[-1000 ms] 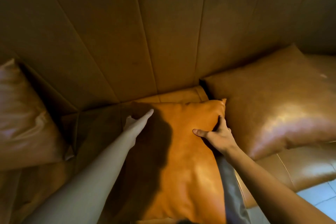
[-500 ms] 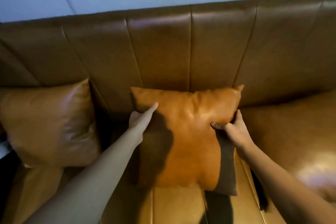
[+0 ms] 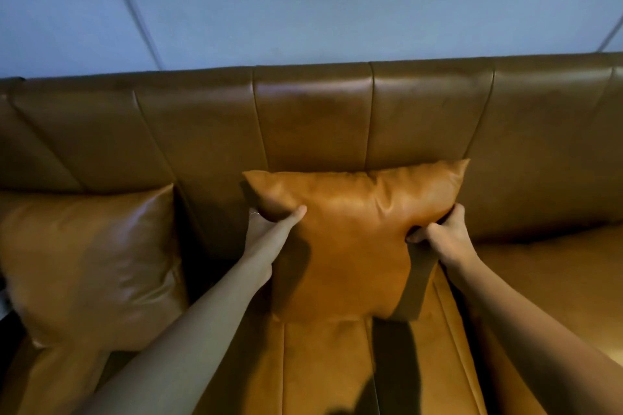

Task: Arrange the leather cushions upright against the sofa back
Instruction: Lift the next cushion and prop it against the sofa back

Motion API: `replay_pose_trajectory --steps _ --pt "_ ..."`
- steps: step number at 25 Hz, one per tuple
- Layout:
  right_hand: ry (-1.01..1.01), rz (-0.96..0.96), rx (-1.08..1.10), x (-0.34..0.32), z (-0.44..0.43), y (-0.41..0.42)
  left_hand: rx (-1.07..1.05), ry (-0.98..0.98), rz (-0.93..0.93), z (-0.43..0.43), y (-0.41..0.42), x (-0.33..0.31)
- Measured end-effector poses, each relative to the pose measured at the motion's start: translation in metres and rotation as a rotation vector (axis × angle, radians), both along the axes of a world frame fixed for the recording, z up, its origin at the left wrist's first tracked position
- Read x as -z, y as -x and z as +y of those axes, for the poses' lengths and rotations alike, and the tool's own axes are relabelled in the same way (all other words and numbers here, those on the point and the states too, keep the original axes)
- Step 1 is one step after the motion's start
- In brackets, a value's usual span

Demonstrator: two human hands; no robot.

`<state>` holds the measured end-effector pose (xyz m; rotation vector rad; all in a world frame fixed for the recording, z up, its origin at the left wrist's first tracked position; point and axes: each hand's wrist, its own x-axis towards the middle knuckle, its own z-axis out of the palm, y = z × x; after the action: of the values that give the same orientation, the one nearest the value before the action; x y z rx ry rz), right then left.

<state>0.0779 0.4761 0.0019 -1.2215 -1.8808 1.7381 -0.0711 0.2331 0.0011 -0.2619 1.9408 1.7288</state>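
Note:
An orange leather cushion (image 3: 350, 239) stands upright in the middle of the seat, its top edge leaning on the brown sofa back (image 3: 313, 125). My left hand (image 3: 269, 229) grips its left side, thumb across the front. My right hand (image 3: 441, 236) pinches its right side. A second tan leather cushion (image 3: 87, 263) stands upright against the sofa back at the left, untouched.
The sofa seat (image 3: 323, 367) runs across the bottom of the view, with a raised part (image 3: 553, 273) at the right. Above the sofa back there is a blue-grey wall (image 3: 337, 3).
The orange cushion has been lifted from lying flat on the seat to standing upright against the back. Both hands closed on its sides, and my view tilted up to show the wall.

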Motion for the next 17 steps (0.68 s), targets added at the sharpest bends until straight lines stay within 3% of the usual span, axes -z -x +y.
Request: replay_pose_trajectory --steps 9,17 --pt "0.006 -0.039 -0.046 0.012 0.017 0.0 0.125 0.018 -0.03 0.01 0.006 -0.003" --pt "-0.041 0.01 0.036 0.023 0.021 -0.012 0.095 0.018 -0.011 0.017 -0.003 0.007"
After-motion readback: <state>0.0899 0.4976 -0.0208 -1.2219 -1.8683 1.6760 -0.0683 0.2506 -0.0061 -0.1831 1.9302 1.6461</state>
